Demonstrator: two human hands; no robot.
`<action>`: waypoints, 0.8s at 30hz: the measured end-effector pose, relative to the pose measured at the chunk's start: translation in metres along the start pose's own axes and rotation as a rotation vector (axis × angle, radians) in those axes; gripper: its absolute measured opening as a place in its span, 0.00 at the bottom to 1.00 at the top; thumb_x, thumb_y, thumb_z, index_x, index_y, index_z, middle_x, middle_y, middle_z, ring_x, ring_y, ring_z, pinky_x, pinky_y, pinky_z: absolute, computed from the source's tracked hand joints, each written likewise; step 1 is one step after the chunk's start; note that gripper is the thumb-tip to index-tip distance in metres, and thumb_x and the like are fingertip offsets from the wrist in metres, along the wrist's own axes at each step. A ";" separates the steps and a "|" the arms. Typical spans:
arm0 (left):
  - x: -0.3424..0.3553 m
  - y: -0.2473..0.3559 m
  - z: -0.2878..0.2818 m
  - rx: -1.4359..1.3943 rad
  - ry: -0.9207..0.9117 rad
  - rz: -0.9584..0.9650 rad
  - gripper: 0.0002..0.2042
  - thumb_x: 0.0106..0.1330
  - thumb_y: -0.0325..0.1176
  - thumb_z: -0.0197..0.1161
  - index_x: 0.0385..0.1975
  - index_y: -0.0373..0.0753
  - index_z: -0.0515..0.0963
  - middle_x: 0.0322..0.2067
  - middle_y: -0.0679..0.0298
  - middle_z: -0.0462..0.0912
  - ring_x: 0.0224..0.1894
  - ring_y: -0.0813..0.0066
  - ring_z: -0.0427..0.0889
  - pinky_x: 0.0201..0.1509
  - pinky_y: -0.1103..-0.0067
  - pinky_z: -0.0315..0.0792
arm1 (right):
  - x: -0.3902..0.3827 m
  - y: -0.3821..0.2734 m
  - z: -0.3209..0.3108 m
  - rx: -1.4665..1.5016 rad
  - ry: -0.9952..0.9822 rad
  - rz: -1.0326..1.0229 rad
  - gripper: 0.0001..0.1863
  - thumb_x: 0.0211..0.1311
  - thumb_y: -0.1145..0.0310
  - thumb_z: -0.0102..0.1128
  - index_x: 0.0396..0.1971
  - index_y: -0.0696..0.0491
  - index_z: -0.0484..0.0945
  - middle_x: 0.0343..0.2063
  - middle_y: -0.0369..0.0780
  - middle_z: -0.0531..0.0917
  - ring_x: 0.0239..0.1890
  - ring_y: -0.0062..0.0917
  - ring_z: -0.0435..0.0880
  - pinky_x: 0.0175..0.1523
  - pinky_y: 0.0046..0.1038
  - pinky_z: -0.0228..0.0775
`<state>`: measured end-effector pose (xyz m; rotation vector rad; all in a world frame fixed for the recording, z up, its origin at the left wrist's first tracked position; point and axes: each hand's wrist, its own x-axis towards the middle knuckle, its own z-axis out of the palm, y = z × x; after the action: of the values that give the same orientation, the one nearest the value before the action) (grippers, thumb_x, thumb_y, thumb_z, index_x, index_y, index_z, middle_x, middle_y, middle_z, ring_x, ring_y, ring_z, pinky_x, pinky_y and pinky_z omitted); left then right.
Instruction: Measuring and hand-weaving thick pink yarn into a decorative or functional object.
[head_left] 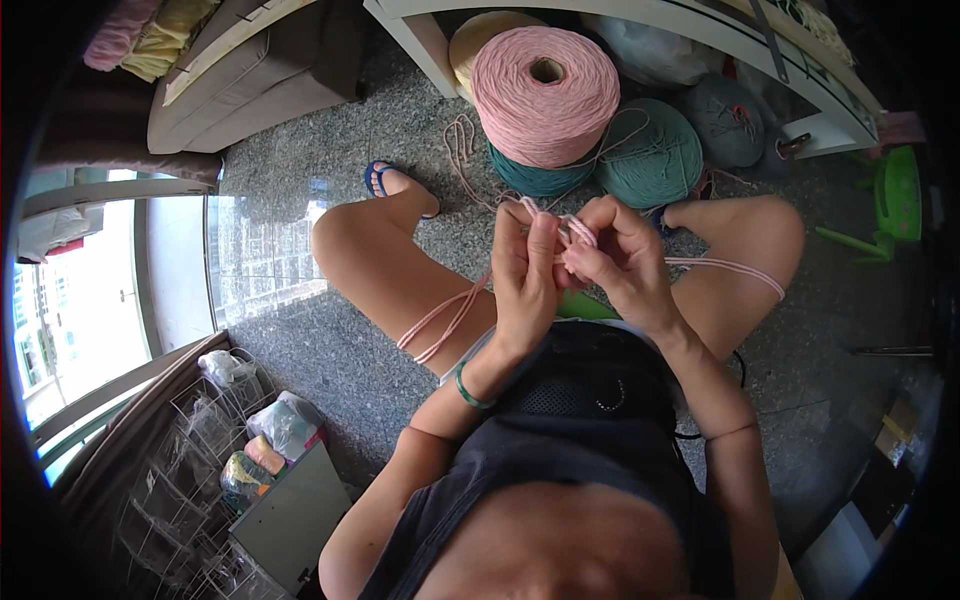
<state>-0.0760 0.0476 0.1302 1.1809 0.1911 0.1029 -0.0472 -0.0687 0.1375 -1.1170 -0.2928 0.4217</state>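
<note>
Between my knees, my left hand (527, 268) and my right hand (622, 262) pinch pink yarn (580, 232), which forms loops at the fingertips. My left thumb presses up against the strand, and both hands are nearly touching. Double strands of the same yarn cross my left thigh (440, 318) and wrap over my right thigh (735, 265). Just beyond the hands stands a big pink yarn cone (545, 100), with a trailing strand lying on the floor to its left. Whether a small tool is hidden in the fingers I cannot make out.
Teal yarn balls (650, 155) and a dark grey ball (722, 120) lie by the pink cone, under a white table frame (425, 50). A green stool (895, 200) is at the right. Wire racks (190, 470) with plastic bags stand lower left, beside a grey box (290, 520).
</note>
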 end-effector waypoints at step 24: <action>-0.005 0.009 -0.019 -0.165 -0.341 -0.163 0.07 0.66 0.31 0.53 0.36 0.35 0.66 0.35 0.63 0.75 0.35 0.80 0.76 0.39 0.85 0.71 | -0.009 -0.019 -0.016 -0.221 0.032 -0.157 0.05 0.54 0.81 0.56 0.29 0.59 0.70 0.31 0.38 0.74 0.33 0.15 0.72 0.41 0.18 0.67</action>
<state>-0.0843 0.0675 0.1321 0.9976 -0.0222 -0.2217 -0.0445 -0.0930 0.1480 -1.3047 -0.4028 0.2358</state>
